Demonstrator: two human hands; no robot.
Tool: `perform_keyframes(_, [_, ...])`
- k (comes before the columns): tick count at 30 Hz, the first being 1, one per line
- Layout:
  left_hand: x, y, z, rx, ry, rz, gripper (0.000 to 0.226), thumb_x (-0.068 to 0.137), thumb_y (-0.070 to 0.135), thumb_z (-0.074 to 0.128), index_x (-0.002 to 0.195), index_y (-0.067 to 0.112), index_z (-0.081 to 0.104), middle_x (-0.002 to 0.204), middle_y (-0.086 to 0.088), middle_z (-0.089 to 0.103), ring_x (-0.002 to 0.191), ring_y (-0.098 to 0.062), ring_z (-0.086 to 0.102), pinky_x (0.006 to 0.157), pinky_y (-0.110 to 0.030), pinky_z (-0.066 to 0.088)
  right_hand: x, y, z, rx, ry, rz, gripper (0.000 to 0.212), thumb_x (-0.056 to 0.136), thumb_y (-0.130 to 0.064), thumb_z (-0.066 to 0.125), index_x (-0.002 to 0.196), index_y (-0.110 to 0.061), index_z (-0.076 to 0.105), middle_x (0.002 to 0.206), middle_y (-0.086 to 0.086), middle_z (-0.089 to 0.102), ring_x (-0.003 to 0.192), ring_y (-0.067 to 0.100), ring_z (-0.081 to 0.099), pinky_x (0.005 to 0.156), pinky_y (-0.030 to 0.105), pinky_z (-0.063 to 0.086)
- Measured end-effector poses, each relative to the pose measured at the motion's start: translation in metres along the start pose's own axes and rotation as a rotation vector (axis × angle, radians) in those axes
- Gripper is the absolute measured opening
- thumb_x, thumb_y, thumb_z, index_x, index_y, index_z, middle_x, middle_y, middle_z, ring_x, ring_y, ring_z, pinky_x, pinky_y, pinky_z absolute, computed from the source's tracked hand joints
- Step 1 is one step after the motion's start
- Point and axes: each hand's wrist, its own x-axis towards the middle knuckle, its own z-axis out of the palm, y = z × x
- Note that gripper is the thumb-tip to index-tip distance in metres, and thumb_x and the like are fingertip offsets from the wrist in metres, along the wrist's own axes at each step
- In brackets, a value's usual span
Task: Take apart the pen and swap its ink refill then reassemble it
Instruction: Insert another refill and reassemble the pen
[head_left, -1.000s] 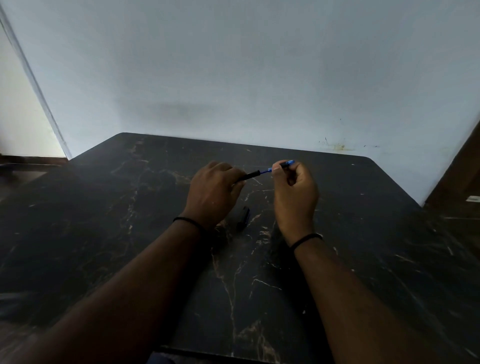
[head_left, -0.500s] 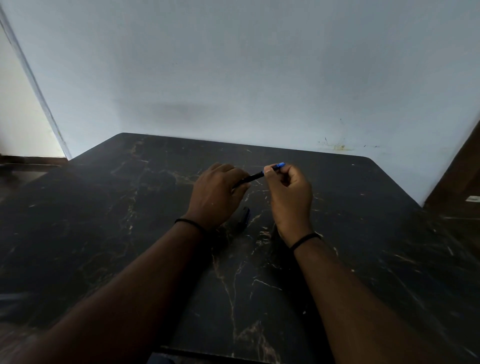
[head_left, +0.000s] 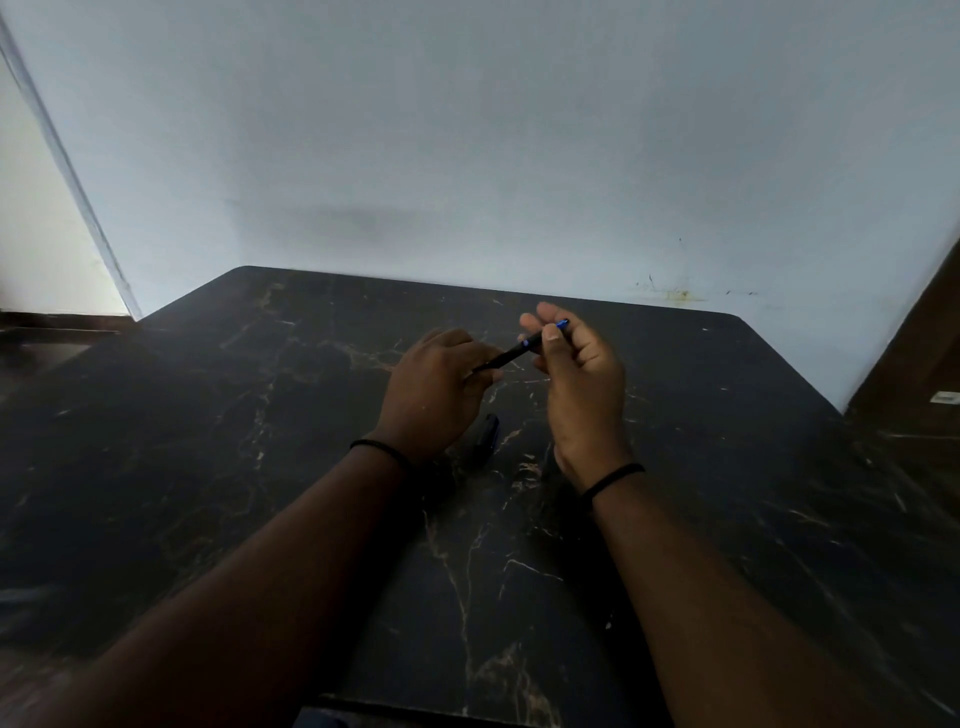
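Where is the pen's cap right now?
The cap lies on the dark table near the middle of the head view, just below the left hand and beside the right wrist.

- honestly no readable text, labels, brands or numbers anywhere in this shot
- the pen (head_left: 511, 354) is too small and dark to make out any print on it
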Motion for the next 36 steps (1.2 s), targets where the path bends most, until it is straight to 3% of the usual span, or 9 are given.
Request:
perform_keyframes(4, [-0.0003, 0.0008, 0.0002, -0.010, -0.007, -0.010, 0.014, 0.083, 0.021, 0.073, 0.097, 0.017, 0.076, 0.083, -0.001, 0.067, 0.078, -0.021, 0.059, 0.066, -0.036, 0.048, 0.0007, -0.0004, 0.0006, 0.075, 0.085, 0.009, 0.006, 0.092, -0.008, 0.068, 0.092, -0.014, 0.069, 0.084, 0.003, 0.075, 0.081, 0.012, 0.073, 0.075, 0.020, 0.057])
perform_keyframes(7, [0.0000, 0.0033, 0.0013, -0.012, -0.004, -0.005, 0.014, 0.082, 0.021, 0.074, 0.096, 0.018, 0.076, 0.082, 0.001, 0.068, 0.077, -0.019, 0.058, 0.065, -0.032, 0.047, 0.0001, -0.0002, 0.0001, 0.065, 0.112, 0.031, 0.009, 0.090, -0.019, 0.072, 0.094, -0.012, 0.068, 0.090, 0.008, 0.074, 0.081, 0.013, 0.069, 0.069, 0.016, 0.054])
perform_keyframes(10, [-0.0001, 0.0039, 0.0018, -0.028, 0.017, -0.018, 0.013, 0.081, 0.020, 0.075, 0.094, 0.017, 0.075, 0.080, 0.001, 0.067, 0.075, -0.019, 0.058, 0.063, -0.032, 0.046, -0.0015, -0.0027, -0.0007, 0.053, 0.044, 0.053, 0.038, 0.098, -0.028, 0.060, 0.131, -0.011, 0.059, 0.123, 0.004, 0.069, 0.112, 0.011, 0.066, 0.093, 0.024, 0.053])
perform_keyframes(13, [0.0002, 0.0017, 0.0009, -0.027, 0.022, -0.033, 0.014, 0.082, 0.020, 0.075, 0.095, 0.016, 0.075, 0.082, 0.000, 0.068, 0.077, -0.019, 0.059, 0.064, -0.033, 0.047, -0.0030, -0.0045, -0.0014, 0.044, -0.006, 0.040, 0.038, 0.104, -0.022, 0.049, 0.140, -0.012, 0.052, 0.126, -0.003, 0.068, 0.121, 0.009, 0.061, 0.105, 0.031, 0.047])
perform_keyframes(19, [-0.0008, 0.0034, 0.0009, -0.029, 0.020, -0.032, 0.013, 0.080, 0.020, 0.076, 0.092, 0.016, 0.075, 0.081, -0.001, 0.068, 0.076, -0.021, 0.059, 0.063, -0.035, 0.049, -0.0010, -0.0010, -0.0021, 0.095, 0.055, 0.015, 0.007, 0.094, -0.011, 0.066, 0.099, -0.007, 0.070, 0.088, 0.006, 0.074, 0.080, 0.005, 0.070, 0.075, 0.014, 0.053])
perform_keyframes(23, [-0.0003, 0.0040, 0.0009, -0.032, 0.027, -0.029, 0.013, 0.081, 0.020, 0.076, 0.093, 0.017, 0.075, 0.080, -0.001, 0.068, 0.075, -0.019, 0.058, 0.063, -0.034, 0.048, 0.0034, 0.0024, -0.0047, 0.067, 0.093, 0.037, 0.017, 0.086, -0.023, 0.077, 0.091, -0.012, 0.064, 0.080, 0.001, 0.064, 0.063, -0.003, 0.057, 0.062, 0.010, 0.049])
perform_keyframes(27, [-0.0001, 0.0020, 0.0019, -0.045, 0.028, -0.043, 0.015, 0.082, 0.021, 0.075, 0.097, 0.017, 0.075, 0.083, 0.000, 0.068, 0.077, -0.018, 0.058, 0.065, -0.034, 0.050, 0.0040, 0.0003, -0.0022, 0.095, -0.014, 0.091, 0.038, 0.092, -0.024, 0.070, 0.127, -0.012, 0.063, 0.105, -0.008, 0.072, 0.090, -0.006, 0.067, 0.073, 0.010, 0.050])
perform_keyframes(30, [-0.0004, 0.0005, 0.0016, -0.045, 0.046, -0.060, 0.016, 0.081, 0.022, 0.076, 0.096, 0.017, 0.075, 0.084, 0.000, 0.068, 0.078, -0.018, 0.059, 0.065, -0.034, 0.051, 0.0029, -0.0003, -0.0017, 0.082, -0.029, 0.089, 0.030, 0.097, -0.014, 0.061, 0.127, -0.013, 0.065, 0.114, -0.008, 0.073, 0.111, 0.004, 0.066, 0.093, 0.023, 0.049])
perform_keyframes(36, [-0.0012, 0.0027, 0.0043, -0.031, 0.043, -0.060, 0.014, 0.077, 0.024, 0.079, 0.088, 0.018, 0.073, 0.079, 0.003, 0.068, 0.074, -0.017, 0.060, 0.062, -0.031, 0.049, -0.0010, 0.0002, 0.0002, 0.070, 0.072, 0.033, 0.010, 0.085, -0.014, 0.077, 0.090, -0.013, 0.067, 0.082, 0.003, 0.071, 0.072, 0.004, 0.065, 0.067, 0.017, 0.052])
